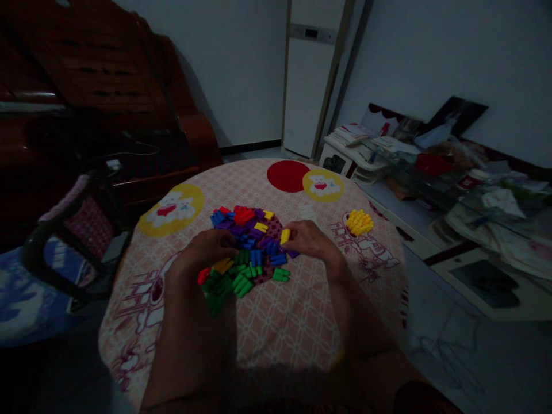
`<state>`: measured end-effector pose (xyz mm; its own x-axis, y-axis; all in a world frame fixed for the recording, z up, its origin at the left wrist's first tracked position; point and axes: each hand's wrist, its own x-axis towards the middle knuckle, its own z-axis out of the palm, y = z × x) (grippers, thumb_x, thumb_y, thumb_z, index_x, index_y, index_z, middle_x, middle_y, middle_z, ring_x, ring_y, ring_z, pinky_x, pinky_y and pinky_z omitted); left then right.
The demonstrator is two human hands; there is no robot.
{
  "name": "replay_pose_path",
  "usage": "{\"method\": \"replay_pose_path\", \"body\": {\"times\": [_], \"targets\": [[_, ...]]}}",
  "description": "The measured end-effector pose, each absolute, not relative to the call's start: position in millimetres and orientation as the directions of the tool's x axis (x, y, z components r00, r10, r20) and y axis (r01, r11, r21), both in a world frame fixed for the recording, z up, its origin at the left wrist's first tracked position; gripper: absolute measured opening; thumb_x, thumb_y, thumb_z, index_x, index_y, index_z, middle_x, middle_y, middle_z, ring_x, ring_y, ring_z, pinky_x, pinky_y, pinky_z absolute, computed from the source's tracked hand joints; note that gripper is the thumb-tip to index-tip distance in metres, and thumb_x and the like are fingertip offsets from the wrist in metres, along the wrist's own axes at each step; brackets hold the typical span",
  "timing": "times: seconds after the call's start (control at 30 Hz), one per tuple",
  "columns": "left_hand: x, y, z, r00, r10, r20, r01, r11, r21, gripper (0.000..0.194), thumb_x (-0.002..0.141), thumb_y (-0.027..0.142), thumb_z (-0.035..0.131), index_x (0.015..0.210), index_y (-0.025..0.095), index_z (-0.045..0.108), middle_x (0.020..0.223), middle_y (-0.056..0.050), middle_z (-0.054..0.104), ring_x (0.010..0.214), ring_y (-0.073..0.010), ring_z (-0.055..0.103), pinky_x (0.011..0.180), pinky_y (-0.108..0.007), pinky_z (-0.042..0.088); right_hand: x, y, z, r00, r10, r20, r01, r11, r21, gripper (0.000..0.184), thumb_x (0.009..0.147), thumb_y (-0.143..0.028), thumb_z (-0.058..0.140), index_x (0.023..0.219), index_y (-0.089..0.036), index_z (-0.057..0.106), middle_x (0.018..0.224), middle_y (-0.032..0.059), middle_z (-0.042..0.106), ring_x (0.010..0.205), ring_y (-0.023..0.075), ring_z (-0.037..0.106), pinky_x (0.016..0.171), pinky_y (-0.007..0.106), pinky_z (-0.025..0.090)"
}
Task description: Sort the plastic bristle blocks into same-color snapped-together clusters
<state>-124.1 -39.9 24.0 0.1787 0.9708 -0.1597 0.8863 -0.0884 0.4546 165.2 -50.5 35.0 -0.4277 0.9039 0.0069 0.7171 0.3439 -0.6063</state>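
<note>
A heap of small plastic building blocks, among them green blocks (242,284) and blue blocks (256,257), lies on a round table. My right hand (308,237) pinches a yellow block (285,236) between thumb and fingers at the heap's right edge. On the heap's left side rests my left hand (210,246), its fingers bent over purple and blue pieces with thumb and index apart; nothing shows between them. Red blocks (244,215) sit at the back of the heap. Apart from it, a cluster of yellow blocks (360,222) stands to the right.
A patterned cloth (284,328) covers the table. Left of it are a chair (77,230) and a wooden sofa (107,98). On the right stands a low cabinet (470,276) with a cluttered top. A tall white unit (308,86) is behind.
</note>
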Motion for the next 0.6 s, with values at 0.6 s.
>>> {"method": "replay_pose_path", "body": {"times": [0.6], "targets": [[-126.8,-40.1,19.8,0.215,0.948,-0.233,0.869,-0.077,0.488,0.042,0.058,0.036,0.074,0.099,0.027,0.074,0.080,-0.002,0.076,0.078,-0.0279,0.072,0.066,-0.031,0.050,355.9,-62.7,21.1,0.493,0.856,0.157,0.831,-0.409,-0.377,0.036,0.068,-0.014,0.061,0.100,-0.010,0.077,0.096,0.0154,0.075,0.088,0.0255,0.070,0.082,0.035,0.053]]}}
